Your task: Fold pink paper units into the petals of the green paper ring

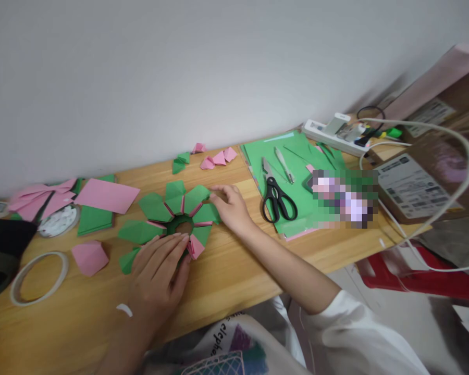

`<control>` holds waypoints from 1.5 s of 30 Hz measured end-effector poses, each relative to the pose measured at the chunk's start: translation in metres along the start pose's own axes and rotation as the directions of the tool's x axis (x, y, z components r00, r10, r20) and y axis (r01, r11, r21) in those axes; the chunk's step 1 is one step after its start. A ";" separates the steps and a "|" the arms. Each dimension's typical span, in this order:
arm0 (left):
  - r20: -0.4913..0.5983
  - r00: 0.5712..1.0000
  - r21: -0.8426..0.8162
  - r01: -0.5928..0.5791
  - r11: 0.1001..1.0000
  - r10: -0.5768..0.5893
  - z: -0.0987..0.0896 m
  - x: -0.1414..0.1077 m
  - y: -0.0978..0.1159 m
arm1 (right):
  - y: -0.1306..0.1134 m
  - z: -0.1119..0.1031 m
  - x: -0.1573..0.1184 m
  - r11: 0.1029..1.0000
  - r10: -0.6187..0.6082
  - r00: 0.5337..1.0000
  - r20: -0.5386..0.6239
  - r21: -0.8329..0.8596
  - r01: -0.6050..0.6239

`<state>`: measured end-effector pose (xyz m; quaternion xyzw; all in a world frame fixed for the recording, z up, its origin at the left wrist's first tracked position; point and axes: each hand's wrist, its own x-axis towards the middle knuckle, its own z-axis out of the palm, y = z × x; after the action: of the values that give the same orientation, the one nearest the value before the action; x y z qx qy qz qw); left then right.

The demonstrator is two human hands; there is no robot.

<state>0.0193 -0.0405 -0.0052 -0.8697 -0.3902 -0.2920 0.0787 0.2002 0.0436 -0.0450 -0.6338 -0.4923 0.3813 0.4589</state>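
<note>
A folded paper flower (172,200) with green petals and pink folded edges forms a ring on the wooden table, around a hole in its middle. Over its near side lies my left hand (158,271), fingers and thumb closed on the paper and hiding some petals. At the flower's right, my right hand (232,208) pinches the tip of a green petal between thumb and fingers. A loose pink folded piece (89,257) sits to the left of the flower. Beyond the flower are small green folded pieces (180,162) and pink folded pieces (219,158).
Black-handled scissors (275,195) and a white utility knife (284,164) rest on green paper sheets (258,151) at the right. A tape roll (15,286), pink paper (107,195) and a round container (58,221) are at the left. A power strip (336,138) and cardboard boxes (441,151) stand far right.
</note>
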 end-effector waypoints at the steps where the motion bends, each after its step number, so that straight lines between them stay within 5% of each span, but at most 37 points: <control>1: 0.002 1.000 -0.001 0.001 1.000 -0.001 0.000 0.000 0.000 | 0.000 0.000 0.000 1.000 0.000 1.000 0.000 -0.001 0.000; 45: -0.014 1.000 -0.028 0.006 1.000 -0.007 0.002 0.000 0.001 | -0.003 -0.003 -0.001 1.000 0.007 1.000 0.022 0.005 -0.007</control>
<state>0.0203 -0.0405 -0.0065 -0.8674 -0.3884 -0.3035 0.0684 0.2018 0.0428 -0.0409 -0.6301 -0.4941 0.3911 0.4536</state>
